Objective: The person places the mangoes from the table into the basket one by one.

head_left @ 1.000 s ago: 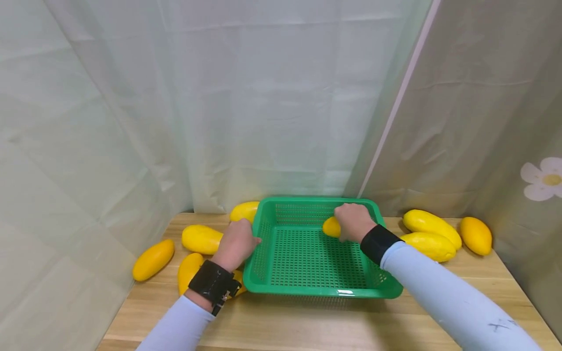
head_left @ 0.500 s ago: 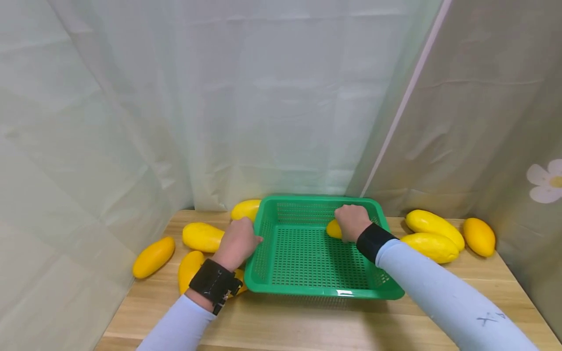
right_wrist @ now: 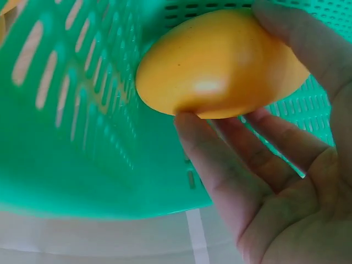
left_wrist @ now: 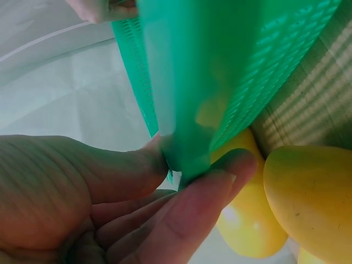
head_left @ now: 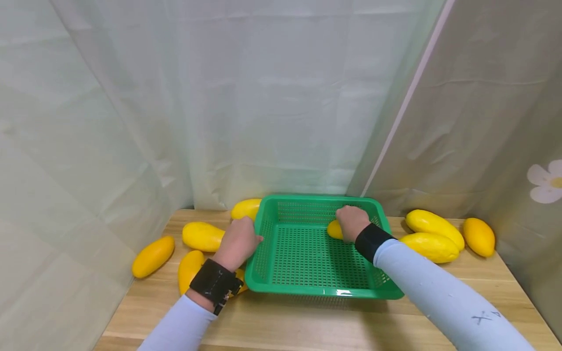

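A green plastic basket point(head_left: 325, 291) with slotted walls stands on the wooden table. My left hand point(head_left: 238, 243) pinches its left rim between thumb and fingers, seen close in the left wrist view. Inside the basket, toward the back right, lies a yellow-orange mango point(right_wrist: 214, 66). My right hand point(head_left: 353, 223) holds this mango, thumb on one side and fingertips on the other; in the head view the hand hides most of it. Beside the left hand lie a long yellow fruit point(head_left: 202, 237) and a mango point(head_left: 190, 270). Another yellow fruit point(head_left: 246, 208) rests behind the basket's left corner.
At the far left of the wooden table point(head_left: 307, 326) is a mango point(head_left: 153, 257). Right of the basket lie two long yellow fruits point(head_left: 434, 227) and a mango point(head_left: 478, 237). Pale curtains point(head_left: 281, 107) hang close behind and at both sides.
My right hand and the mango have shifted slightly rightward inside the basket. The left hand keeps its pinch on the rim. The view has shifted a little.
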The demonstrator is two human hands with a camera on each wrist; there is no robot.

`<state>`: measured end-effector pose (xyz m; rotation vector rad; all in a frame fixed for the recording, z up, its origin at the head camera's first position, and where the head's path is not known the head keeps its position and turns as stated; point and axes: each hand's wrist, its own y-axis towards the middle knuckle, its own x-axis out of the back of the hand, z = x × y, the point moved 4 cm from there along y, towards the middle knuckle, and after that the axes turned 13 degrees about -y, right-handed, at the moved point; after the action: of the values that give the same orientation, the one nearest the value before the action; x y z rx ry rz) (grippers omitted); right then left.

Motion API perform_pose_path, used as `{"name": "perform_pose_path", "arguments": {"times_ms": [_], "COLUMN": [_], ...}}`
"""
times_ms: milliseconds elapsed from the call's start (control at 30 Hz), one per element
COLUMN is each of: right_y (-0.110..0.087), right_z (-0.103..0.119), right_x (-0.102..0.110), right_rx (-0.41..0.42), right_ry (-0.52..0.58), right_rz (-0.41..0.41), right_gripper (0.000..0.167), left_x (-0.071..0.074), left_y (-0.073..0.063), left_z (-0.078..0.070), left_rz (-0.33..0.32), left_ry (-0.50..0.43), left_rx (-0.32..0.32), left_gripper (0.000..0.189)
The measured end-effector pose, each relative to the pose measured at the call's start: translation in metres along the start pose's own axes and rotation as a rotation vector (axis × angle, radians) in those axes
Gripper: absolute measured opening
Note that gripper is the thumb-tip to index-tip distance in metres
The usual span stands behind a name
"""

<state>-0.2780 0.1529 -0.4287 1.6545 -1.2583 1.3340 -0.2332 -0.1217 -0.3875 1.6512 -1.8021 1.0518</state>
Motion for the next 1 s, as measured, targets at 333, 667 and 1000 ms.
{"name": "perform_pose_path", "arguments": {"times_ms": [333, 667, 1000], "right_y": [-0.009, -0.034, -0.093], "right_z": [-0.005, -0.033, -0.078], "right_x": [0.015, 0.063, 0.039], "right_rx": [-0.037, -0.096, -0.195], "right_ry": [0.073, 0.251, 0.357], "right_rz": [0.070, -0.010, -0.086], "right_gripper": [0.033, 0.058, 0.056], "left_x": [-0.002, 0.008, 0.013], "left_y": [0.004, 0.009, 0.012], "left_z": [0.005, 0.014, 0.019], "left_rz": [-0.003, -0.010, -0.010], "left_ry": [0.006, -0.028, -0.025], "left_rx": [-0.024, -0.021, -0.009], "left_gripper": [0.028, 0.024, 0.023]}}
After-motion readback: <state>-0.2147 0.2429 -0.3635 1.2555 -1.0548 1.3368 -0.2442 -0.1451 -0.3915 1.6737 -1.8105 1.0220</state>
